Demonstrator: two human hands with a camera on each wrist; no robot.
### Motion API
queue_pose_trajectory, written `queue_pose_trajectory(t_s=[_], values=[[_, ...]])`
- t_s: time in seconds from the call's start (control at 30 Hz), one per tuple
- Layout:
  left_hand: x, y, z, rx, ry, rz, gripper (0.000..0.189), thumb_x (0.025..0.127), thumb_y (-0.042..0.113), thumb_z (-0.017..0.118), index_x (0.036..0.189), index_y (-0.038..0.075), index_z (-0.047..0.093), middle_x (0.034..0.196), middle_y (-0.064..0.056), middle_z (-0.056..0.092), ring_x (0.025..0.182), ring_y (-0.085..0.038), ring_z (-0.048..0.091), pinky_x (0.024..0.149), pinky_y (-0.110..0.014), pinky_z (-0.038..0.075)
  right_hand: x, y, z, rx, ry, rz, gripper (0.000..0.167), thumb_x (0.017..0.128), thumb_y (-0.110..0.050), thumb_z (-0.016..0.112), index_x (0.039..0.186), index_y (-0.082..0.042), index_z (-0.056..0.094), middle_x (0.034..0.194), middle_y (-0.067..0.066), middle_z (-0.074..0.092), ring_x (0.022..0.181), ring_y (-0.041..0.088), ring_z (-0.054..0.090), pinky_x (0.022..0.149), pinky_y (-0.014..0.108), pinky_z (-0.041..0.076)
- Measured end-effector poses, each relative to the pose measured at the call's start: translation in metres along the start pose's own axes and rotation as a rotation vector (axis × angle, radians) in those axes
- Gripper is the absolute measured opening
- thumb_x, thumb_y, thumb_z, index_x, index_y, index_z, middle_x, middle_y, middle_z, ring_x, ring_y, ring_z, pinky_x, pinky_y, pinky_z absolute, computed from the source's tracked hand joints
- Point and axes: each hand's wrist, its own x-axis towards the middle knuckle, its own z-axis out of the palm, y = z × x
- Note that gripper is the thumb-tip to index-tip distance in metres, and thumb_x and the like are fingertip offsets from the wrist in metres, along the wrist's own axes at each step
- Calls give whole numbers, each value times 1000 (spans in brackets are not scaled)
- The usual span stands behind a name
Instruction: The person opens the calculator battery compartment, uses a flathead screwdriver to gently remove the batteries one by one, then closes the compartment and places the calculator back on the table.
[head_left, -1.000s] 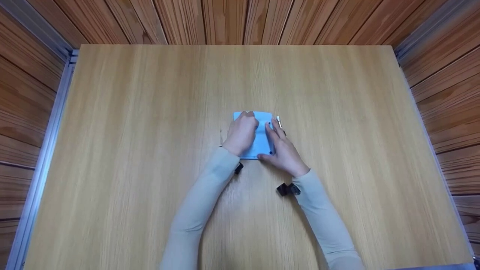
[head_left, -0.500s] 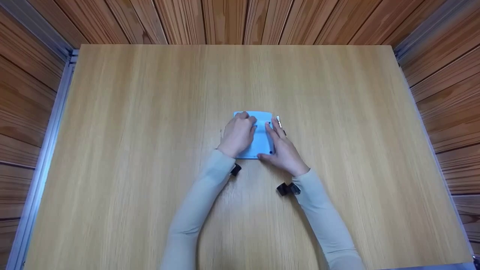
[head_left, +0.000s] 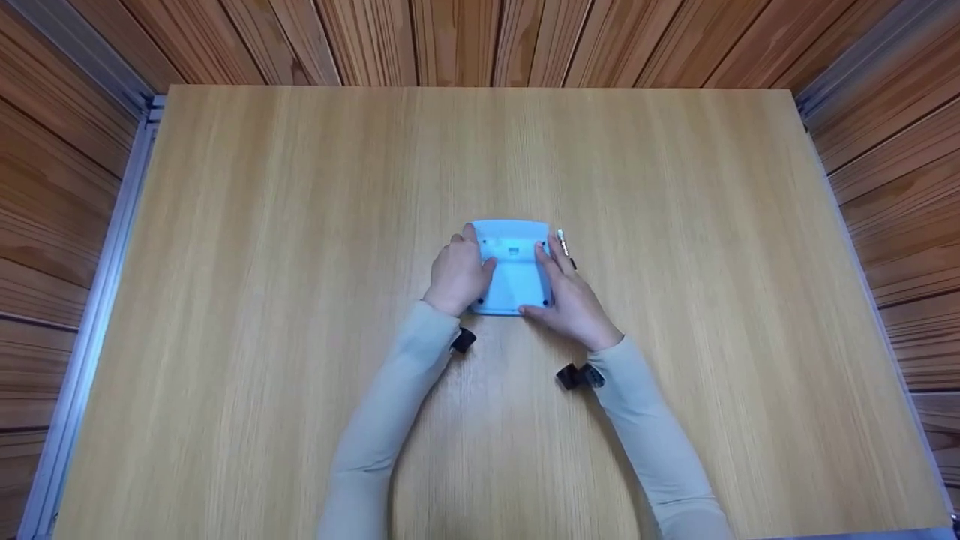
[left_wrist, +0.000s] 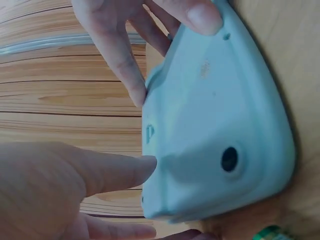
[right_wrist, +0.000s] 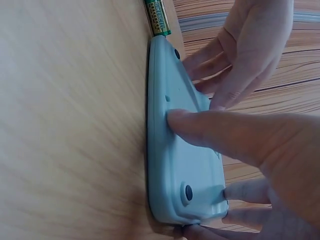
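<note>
A light blue plastic device that looks like a desk calculator [head_left: 514, 281] lies face down on the table, its back with dark round feet and a small latch turned up. My left hand [head_left: 459, 271] holds its left edge, thumb over the back and the other fingers along the side. Across from it, my right hand [head_left: 574, 304] grips the right side, with the thumb at the near edge and fingertips on the back. The right wrist view shows a green-and-gold battery [right_wrist: 157, 17] lying close past the calculator's corner.
A slim silver-and-black object [head_left: 565, 247] lies just right of my right fingers. The wooden table [head_left: 300, 225] extends around the hands, with plank walls [head_left: 450, 45] behind and at both sides. Small black cameras [head_left: 463, 341] sit at both wrists.
My left hand has slid left from on top of the calculator to its left edge, uncovering the latch and left feet. My right hand keeps its place.
</note>
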Motion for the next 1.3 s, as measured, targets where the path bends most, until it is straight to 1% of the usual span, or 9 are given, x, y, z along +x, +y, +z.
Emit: queue_pose_trajectory(t_s=[0.2, 0.37, 0.5, 0.63, 0.83, 0.93, 1.07, 1.2, 1.3], values=[[0, -2, 1, -41, -72, -21, 72, 98, 32, 53, 150, -4, 18, 137, -25, 47, 112, -33, 58, 93, -41, 50, -1, 2, 0, 1, -2, 7, 96, 80, -20, 78, 152, -5, 17, 161, 17, 2, 145, 35, 16, 113, 46, 29], [0, -5, 2, -72, -78, -30, 72, 98, 31, 53, 149, -4, 18, 137, -25, 47, 113, -33, 58, 95, -40, 49, -2, -1, -1, -11, 3, 20, 96, 79, -20, 79, 152, -5, 18, 160, 18, 4, 145, 36, 16, 114, 46, 27], [0, -7, 1, -77, -72, -40, 68, 97, 32, 54, 144, -10, 26, 128, -25, 55, 109, -33, 60, 91, -40, 51, -2, -6, -2, -42, 18, 34, 95, 78, -19, 80, 151, -2, 22, 159, 22, 7, 145, 38, 16, 114, 48, 27], [1, -8, -1, -67, -91, -51, 68, 98, 34, 53, 142, -13, 30, 123, -25, 59, 105, -32, 62, 89, -40, 52, -4, -13, -1, -81, 39, 48, 91, 77, -16, 81, 149, 0, 27, 158, 24, 9, 144, 40, 16, 114, 49, 26], [1, -9, -3, -65, -96, -49, 61, 97, 35, 53, 135, -12, 42, 101, -18, 64, 82, -25, 62, 72, -37, 54, -7, -19, 1, -116, 86, 47, 80, 78, -15, 80, 143, 4, 37, 156, 27, 15, 142, 41, 22, 113, 49, 28], [1, -11, -4, -59, -88, -47, 57, 97, 36, 54, 130, -10, 48, 96, -15, 63, 78, -23, 58, 71, -37, 53, -7, -21, 1, -118, 104, 38, 73, 79, -15, 79, 139, 6, 43, 153, 30, 21, 138, 43, 29, 111, 50, 32], [2, -11, -4, -80, -102, -71, 57, 97, 37, 54, 131, -9, 48, 101, -16, 62, 84, -24, 59, 76, -38, 52, -5, -22, 1, -118, 111, 29, 66, 82, -17, 76, 136, 6, 47, 149, 32, 27, 135, 45, 35, 109, 50, 34], [3, -10, -4, -104, -113, -99, 64, 97, 37, 53, 140, -9, 38, 113, -18, 60, 94, -25, 60, 84, -37, 52, -4, -21, 0, -101, 105, 42, 62, 86, -20, 73, 137, 4, 47, 149, 32, 30, 135, 44, 36, 110, 50, 33], [3, -10, -4, -108, -100, -97, 66, 97, 37, 53, 141, -9, 36, 115, -19, 60, 96, -25, 61, 85, -37, 52, -3, -21, -1, -76, 102, 64, 62, 88, -22, 70, 139, 2, 46, 149, 31, 30, 129, 42, 45, 107, 49, 38]])
